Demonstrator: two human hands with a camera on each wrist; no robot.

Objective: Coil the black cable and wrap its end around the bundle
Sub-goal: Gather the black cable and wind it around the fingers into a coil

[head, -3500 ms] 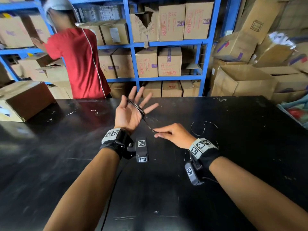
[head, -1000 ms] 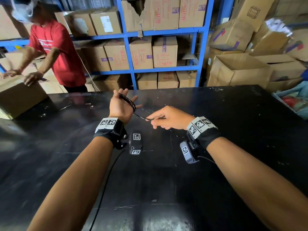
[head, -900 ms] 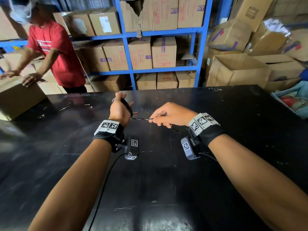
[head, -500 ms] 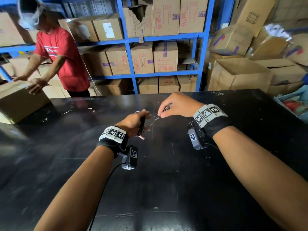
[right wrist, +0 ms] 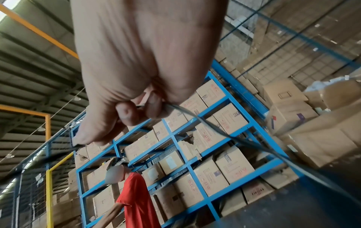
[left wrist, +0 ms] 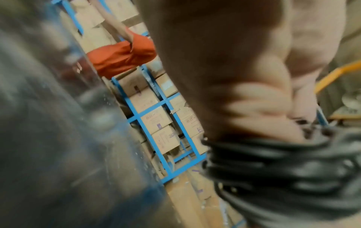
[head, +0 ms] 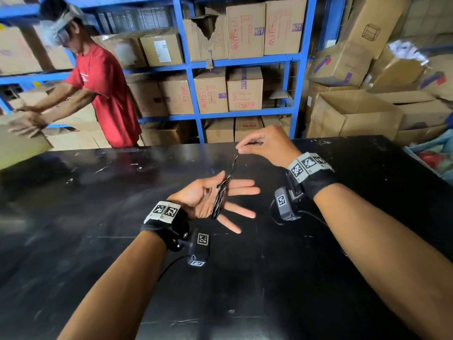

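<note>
Opened flat since earlier, left hand bears black cable; right hand pinches its end.

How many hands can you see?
4: left hand open under the black cable, right hand pinching its end, and the red-shirted person's two at far left.

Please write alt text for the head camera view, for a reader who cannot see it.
A left hand, palm up with fingers spread, has black cable coiled around it; the right hand pinches the cable's end above. Both are over a black table.
</note>
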